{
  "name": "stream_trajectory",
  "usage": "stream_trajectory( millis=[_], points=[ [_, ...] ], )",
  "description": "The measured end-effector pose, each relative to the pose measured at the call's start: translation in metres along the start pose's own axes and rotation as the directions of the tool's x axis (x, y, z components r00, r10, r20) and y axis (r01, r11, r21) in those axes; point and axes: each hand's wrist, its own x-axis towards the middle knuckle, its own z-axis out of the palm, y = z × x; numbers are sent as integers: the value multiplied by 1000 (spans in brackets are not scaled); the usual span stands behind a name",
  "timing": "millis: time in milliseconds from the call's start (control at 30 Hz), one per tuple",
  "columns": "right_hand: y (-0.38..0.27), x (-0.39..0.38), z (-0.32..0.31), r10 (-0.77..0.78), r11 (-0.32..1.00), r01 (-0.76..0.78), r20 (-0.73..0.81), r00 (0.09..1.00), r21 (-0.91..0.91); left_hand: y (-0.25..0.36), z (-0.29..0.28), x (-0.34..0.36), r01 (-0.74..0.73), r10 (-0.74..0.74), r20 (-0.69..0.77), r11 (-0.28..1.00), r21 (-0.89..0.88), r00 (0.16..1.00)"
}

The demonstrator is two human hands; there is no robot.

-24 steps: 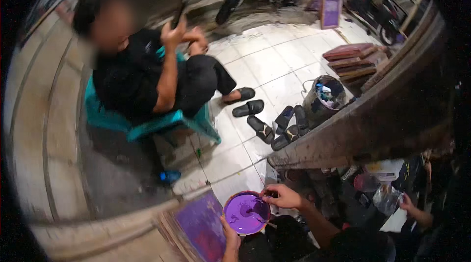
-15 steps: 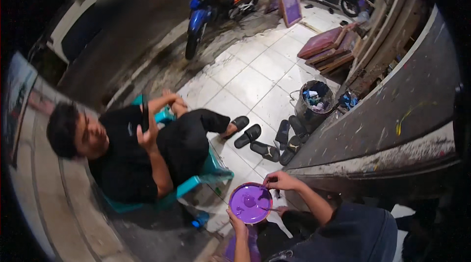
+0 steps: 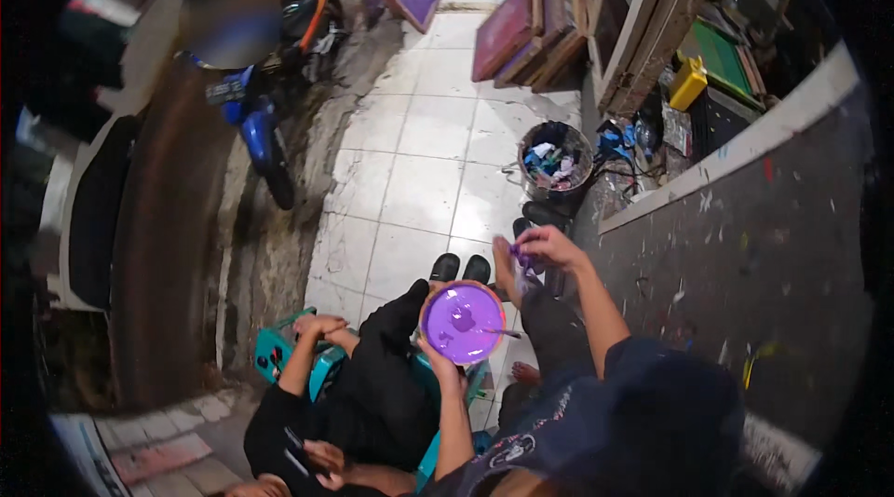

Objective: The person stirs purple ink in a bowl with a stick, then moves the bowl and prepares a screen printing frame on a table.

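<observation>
A round tub of purple paint rests in my left hand, whose fingers are closed on its near rim. Out of the paint, over the right rim, sticks a thin handle; its other end is sunk in the purple. To the right of the tub and apart from it, my right hand pinches a small, limp purple scrap that seems coated in paint. What the scrap is made of cannot be made out. Below that hand shows a bare foot.
Close on my left, a person in black sits on a teal chair, holding a dark phone. A bucket of rags stands ahead by the wall. Framed screens lean beyond it; a blue motorcycle is parked left.
My right hand has left the tub's rim and moved up and away with the purple scrap. My left hand still holds the tub. The view has turned to the right.
</observation>
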Motion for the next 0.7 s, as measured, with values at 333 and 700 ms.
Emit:
stream_trajectory(
  millis=[333, 700],
  points=[
    [11, 202, -251, -106, 984, 175, -746, 657, 14, 153, 202, 246, 248, -258, 42, 954, 171, 965],
    [-93, 281, -407, 230, 941, 277, -969, -95, 196, 317, 403, 535, 191, -238, 141, 940, 282, 961]
  ],
)
